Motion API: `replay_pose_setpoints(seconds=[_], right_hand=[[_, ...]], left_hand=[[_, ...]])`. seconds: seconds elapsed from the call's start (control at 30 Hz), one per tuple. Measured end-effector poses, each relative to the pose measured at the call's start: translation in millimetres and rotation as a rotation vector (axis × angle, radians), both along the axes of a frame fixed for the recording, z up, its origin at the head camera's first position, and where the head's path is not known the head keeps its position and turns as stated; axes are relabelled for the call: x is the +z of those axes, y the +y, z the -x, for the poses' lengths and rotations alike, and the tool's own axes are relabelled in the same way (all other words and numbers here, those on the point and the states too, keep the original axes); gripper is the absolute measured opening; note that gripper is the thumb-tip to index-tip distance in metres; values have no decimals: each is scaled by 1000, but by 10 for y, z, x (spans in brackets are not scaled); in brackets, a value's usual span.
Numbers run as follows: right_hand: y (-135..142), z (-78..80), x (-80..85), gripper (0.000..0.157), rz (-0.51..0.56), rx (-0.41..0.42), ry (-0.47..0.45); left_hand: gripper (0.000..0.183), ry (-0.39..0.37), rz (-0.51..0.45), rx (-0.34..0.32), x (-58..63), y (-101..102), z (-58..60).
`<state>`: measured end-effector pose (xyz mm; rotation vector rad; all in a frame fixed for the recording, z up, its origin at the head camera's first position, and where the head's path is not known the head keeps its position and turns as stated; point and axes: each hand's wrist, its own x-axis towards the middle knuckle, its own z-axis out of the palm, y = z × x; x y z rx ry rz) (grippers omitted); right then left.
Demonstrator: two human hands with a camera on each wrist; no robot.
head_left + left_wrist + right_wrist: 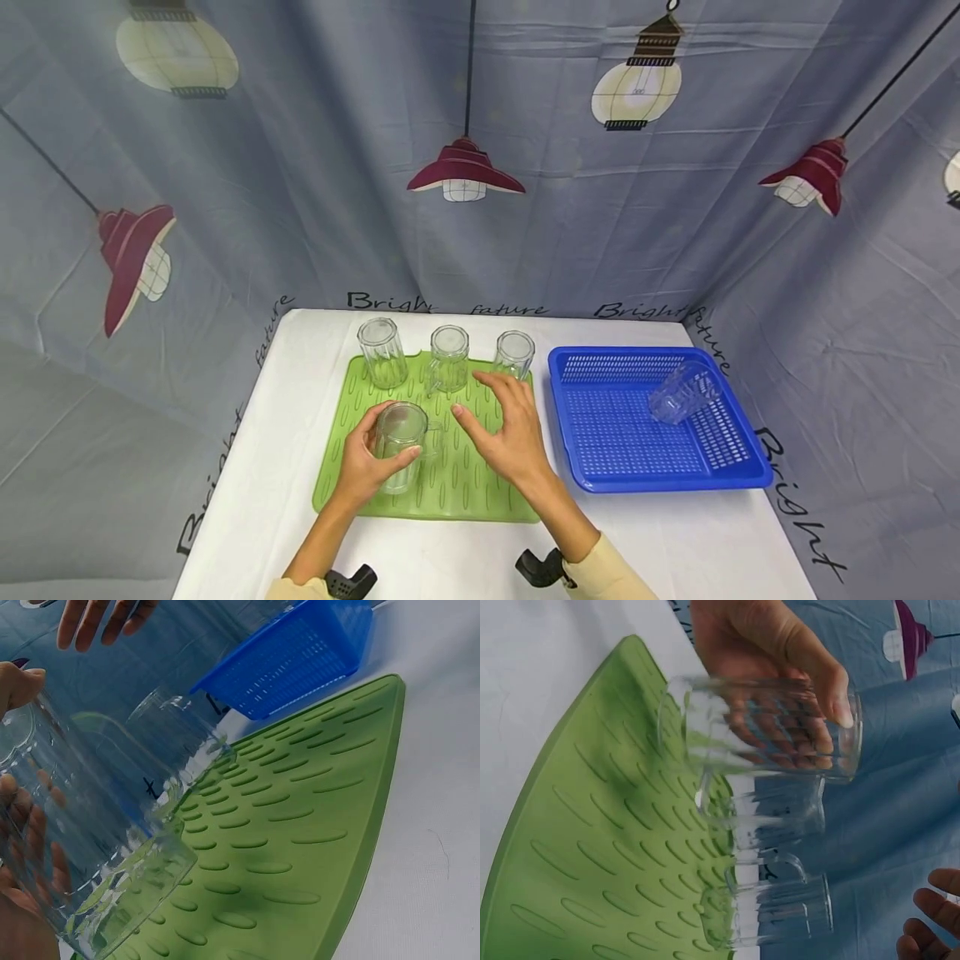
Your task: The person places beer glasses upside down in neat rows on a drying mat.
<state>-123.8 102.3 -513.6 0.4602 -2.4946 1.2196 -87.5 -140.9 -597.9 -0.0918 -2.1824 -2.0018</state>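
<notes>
My left hand [358,468] grips a clear glass mug [403,429] from its left side, thumb across the front and fingers behind. The mug's handle points right, and its lower end is close over the front part of the green ridged mat [480,492]. In the right wrist view, the left hand's fingers [780,724] show through the glass. My right hand [513,429] hovers over the right of the mat, thumb and fingers spread around nothing. Three more glass mugs, left [384,358], middle [450,360] and right [514,350], stand in a row along the mat's back edge.
A blue plastic basket [600,482] sits right of the mat on the white table [270,425]. Inside it, a glass mug [678,398] lies tilted by the right wall. A grey-blue curtain [360,208] printed with lamps hangs behind and beside the table.
</notes>
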Motion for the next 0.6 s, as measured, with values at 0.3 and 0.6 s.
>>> replay_pose_setpoints(seconds=[0.3,0.6], right_hand=[[6,11,-20,57,-1,-2,-12],[29,-9,-23,57,8,2,2]], left_hand=[[78,-10,11,4,18,-11,5],[77,-30,48,39,4,-29,32]])
